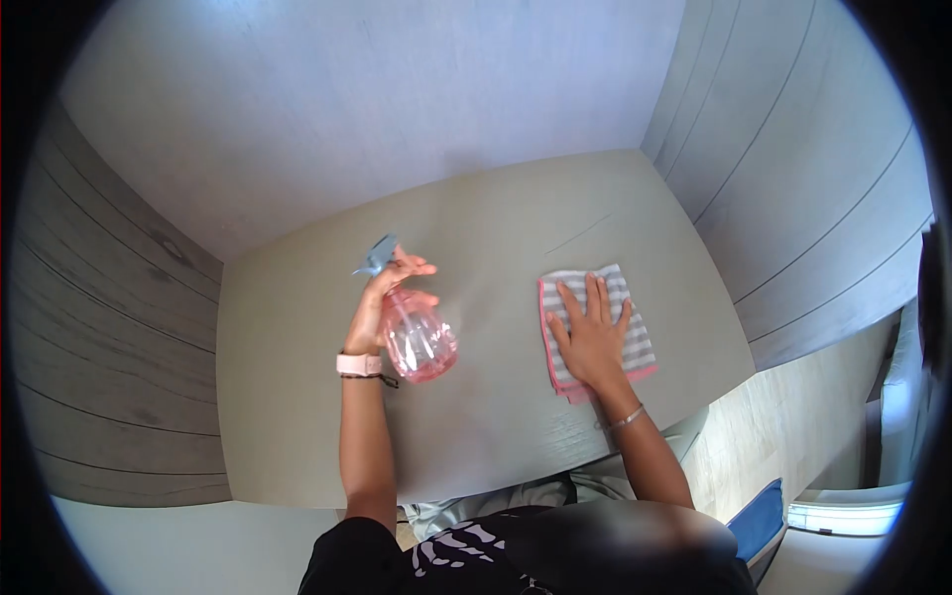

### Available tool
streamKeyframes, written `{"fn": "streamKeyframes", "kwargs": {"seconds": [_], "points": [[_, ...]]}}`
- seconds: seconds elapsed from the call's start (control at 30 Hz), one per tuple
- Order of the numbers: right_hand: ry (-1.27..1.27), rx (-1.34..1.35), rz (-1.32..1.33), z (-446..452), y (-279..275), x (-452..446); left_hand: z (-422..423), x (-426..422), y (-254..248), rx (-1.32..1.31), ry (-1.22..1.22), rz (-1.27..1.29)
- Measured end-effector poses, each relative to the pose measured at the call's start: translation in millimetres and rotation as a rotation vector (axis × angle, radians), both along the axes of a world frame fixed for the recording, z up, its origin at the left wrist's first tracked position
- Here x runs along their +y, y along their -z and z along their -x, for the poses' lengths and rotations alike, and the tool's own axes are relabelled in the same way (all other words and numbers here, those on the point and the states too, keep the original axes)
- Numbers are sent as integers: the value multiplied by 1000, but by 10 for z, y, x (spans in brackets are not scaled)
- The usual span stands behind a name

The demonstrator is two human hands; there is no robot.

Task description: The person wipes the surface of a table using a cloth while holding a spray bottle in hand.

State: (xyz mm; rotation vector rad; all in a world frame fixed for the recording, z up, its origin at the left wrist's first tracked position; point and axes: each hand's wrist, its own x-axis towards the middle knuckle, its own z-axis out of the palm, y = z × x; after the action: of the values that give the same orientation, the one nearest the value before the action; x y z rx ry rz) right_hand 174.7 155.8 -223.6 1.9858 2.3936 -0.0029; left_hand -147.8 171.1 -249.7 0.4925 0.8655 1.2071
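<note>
A clear pink spray bottle [420,339] with a grey-blue spray head [378,255] is held up over the left half of the table. My left hand [389,290] is wrapped round its neck, just under the head, and the bottle tilts with its base towards the lower right. On the right half of the table lies a folded grey-and-white striped cloth [640,342] with a pink edge. My right hand [593,342] rests flat on top of it, fingers spread, pressing the cloth without gripping it.
The greenish-grey table [496,228] meets a pale wall [397,99] at the back. Grey plank walls [119,327] rise on the left and right sides. Wet-looking streaks [575,431] show near the front edge. A blue panel [757,521] stands at the lower right.
</note>
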Motion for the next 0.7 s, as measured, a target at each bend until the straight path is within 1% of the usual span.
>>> {"fn": "streamKeyframes", "kwargs": {"seconds": [0.07,0.1,0.13,0.17,0.2,0.3,0.33,0.4,0.43,0.47,0.53,0.63,0.7], "points": [[51,66,0,-185,46,-82,-158,-434,-90,23,-38,18],[90,92,60,-237,42,-99,-239,-653,-170,46,-134,-10],[88,121,65,-262,34,-107,-299,-871,-280,70,-228,-41],[126,158,86,-260,25,-109,-326,-1092,-463,3,-209,-36],[164,193,108,-231,11,-108,-349,-1267,-633,33,-210,-36],[171,300,136,60,-75,-73,-354,-1690,-1174,107,-321,-107],[168,329,142,214,-131,-58,-350,-1790,-1372,137,-322,-108],[59,410,158,620,-271,-63,-257,-1927,-1732,231,-380,-156],[59,393,158,690,-317,-101,-284,-1948,-1737,213,-390,-154],[-43,379,156,799,-377,-133,-291,-1959,-1747,197,-392,-151],[-228,363,157,1022,-501,-242,-249,-1955,-1767,283,-395,-106],[-468,392,169,1219,-654,-669,-117,-1921,-1797,251,-388,-87],[-607,422,80,1219,-677,-1052,-65,-1923,-1821,257,-387,-85]]}}
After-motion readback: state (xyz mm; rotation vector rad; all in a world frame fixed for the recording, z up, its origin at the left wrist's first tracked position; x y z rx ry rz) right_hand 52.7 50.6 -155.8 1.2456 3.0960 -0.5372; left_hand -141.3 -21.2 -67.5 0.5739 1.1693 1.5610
